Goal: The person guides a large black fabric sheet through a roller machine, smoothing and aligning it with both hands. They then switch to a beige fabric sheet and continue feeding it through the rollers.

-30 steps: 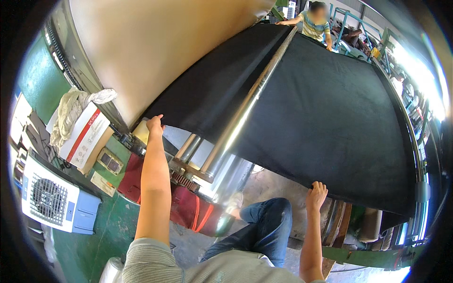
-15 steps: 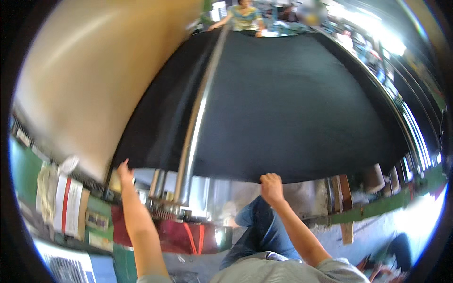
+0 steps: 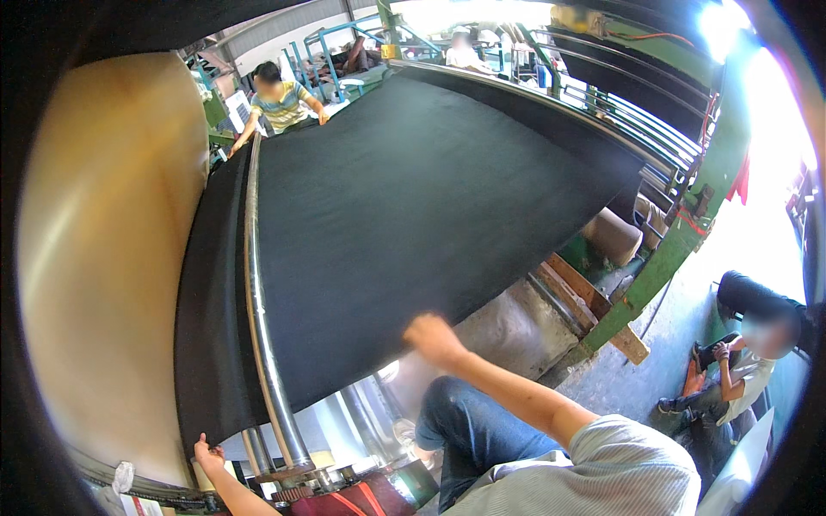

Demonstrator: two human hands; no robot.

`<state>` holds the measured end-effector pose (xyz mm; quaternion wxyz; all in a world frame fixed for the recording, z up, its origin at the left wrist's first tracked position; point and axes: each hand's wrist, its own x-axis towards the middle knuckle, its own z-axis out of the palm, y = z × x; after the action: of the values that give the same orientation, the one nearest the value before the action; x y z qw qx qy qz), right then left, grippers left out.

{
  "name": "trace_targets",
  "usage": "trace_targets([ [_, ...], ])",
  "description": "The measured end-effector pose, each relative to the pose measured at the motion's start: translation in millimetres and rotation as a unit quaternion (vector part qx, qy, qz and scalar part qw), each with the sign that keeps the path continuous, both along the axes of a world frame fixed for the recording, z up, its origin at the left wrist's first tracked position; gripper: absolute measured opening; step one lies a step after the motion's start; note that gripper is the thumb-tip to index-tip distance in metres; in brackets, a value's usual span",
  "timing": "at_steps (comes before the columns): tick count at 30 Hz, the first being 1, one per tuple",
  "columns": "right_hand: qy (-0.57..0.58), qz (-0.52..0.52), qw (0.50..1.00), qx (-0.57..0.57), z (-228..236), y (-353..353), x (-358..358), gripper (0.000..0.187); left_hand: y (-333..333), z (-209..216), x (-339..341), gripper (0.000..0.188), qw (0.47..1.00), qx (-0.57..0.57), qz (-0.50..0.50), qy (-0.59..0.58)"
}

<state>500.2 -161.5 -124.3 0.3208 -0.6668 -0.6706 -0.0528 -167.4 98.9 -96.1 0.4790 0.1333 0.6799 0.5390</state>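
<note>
A wide sheet of black fabric [image 3: 430,206] stretches away from me, passing under a long shiny metal roller [image 3: 261,327]. At its near left corner, beside the big pale drum [image 3: 112,224], my left hand [image 3: 209,453] pinches the edge with the thumb raised. My right hand [image 3: 436,340] is closed at the near edge, right of the roller; it is slightly blurred and its fingertips are partly hidden. Across the fabric, a co-worker in a striped shirt [image 3: 282,109] has both hands at the far edge.
A green machine beam [image 3: 662,258] slants along the right, with wooden boards [image 3: 594,297] and a thick roll [image 3: 613,236] beside it. Gears [image 3: 292,494] sit below the roller's near end. Another person [image 3: 748,365] sits at the lower right.
My view has turned to the right, so the roller, drum and co-worker appear farther left. Both hands stay along the fabric's near edge. The seated person is now in clearer view.
</note>
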Motion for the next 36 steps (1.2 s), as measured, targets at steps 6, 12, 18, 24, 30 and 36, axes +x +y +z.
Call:
trace_targets([
  [6, -0.024, -0.156, 0.984, -0.078, -10.0, -30.1, 42.9, 0.02, -12.4, 8.9, 44.6, 0.032, 0.995, 0.03, -0.091, -0.02],
  [12, 0.024, -0.014, 0.998, -0.058, -29.0, -31.8, -14.3, 0.014, 5.6, -9.1, -18.1, 0.032, 0.996, 0.074, -0.03, -0.032],
  [18, 0.012, 0.013, 0.996, -0.082, -24.7, -25.8, -50.0, 0.013, 4.7, -14.3, -17.6, 0.032, 0.995, 0.06, 0.076, 0.03],
  [24, 0.019, 0.069, 0.995, -0.064, -20.8, -14.3, -59.9, 0.011, 6.4, -11.4, 12.5, 0.026, 0.995, 0.025, -0.094, -0.009],
  [30, -0.021, -0.004, 1.0, -0.011, -4.7, 3.6, -4.6, 0.007, 15.2, -12.5, -19.6, 0.029, 0.998, -0.01, -0.066, 0.002],
  [36, -0.022, -0.25, 0.968, -0.015, -1.6, -29.8, 65.3, 0.01, 13.3, -9.4, 17.1, 0.029, 0.982, 0.015, -0.178, -0.063],
])
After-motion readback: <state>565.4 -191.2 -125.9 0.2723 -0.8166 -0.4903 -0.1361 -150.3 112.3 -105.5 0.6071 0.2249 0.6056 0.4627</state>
